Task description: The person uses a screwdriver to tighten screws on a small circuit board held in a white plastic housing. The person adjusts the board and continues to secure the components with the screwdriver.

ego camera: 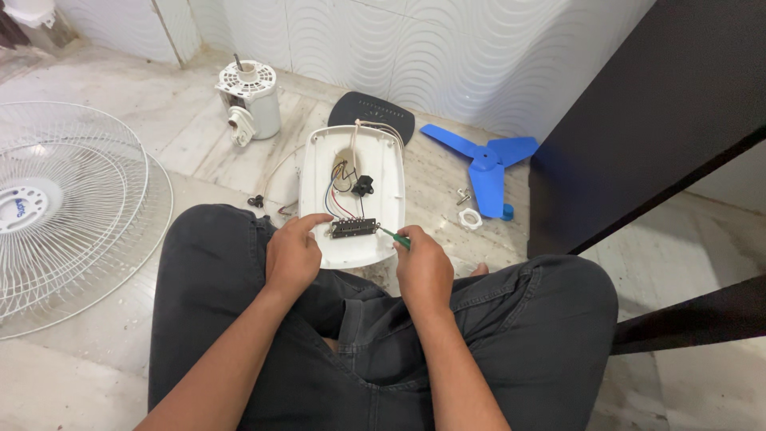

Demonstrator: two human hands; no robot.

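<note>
step in hand, by judgement: working on switch block (353, 227) in white housing (351, 195), propped on lap. left hand (293, 255) fingers pressed on block's left end. right hand (423, 267) pinching green screwdriver (396, 236), tip at block's right end. next calls for steady tip seating. far: blue blade (487, 164), motor (250, 100) on floor.

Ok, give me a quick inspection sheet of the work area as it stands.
Surface: marble floor, dusty, person seated cross-legged.
Job's things: white fan base housing open on lap; switch board inside; green screwdriver.
Clutter: fan guard grilles, fan motor, blue fan blade, white plastic nut, black panel.
Hands: left hand touches switch board; right hand holds screwdriver.
Cables: coloured wires run to switch board.
Surroundings: white tiled wall, dark furniture.
</note>
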